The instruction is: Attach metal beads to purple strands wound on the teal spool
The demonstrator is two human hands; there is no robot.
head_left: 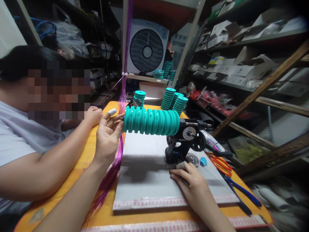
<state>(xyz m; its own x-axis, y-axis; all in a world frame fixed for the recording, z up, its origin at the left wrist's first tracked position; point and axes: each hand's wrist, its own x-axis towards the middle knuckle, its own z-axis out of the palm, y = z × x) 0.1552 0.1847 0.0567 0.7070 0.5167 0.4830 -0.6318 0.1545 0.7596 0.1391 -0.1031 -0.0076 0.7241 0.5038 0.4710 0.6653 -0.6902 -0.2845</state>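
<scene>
A row of ribbed teal spools (152, 120) sits lengthwise on the rod of a black hand-cranked winder (185, 135), with small silvery bits dotted along its top. At the row's left end, my left hand (107, 135) has thumb and fingers closed round the tip of the rod (122, 118); one finger wears white tape. Purple strands (118, 154) hang behind that hand. My right hand (190, 182) lies low on the white board (145, 183), fingers stretched toward small silvery pieces (171, 166) by the winder's base. A wrapped finger shows there too.
Another person (26, 141) sits at the left, forearm on the yellow table (60, 196). A dish of silvery pieces (193, 159), orange-handled scissors (220, 166) and blue-handled pliers (246, 191) lie right. Stacked teal spools (168, 98) and a fan (147, 48) stand behind.
</scene>
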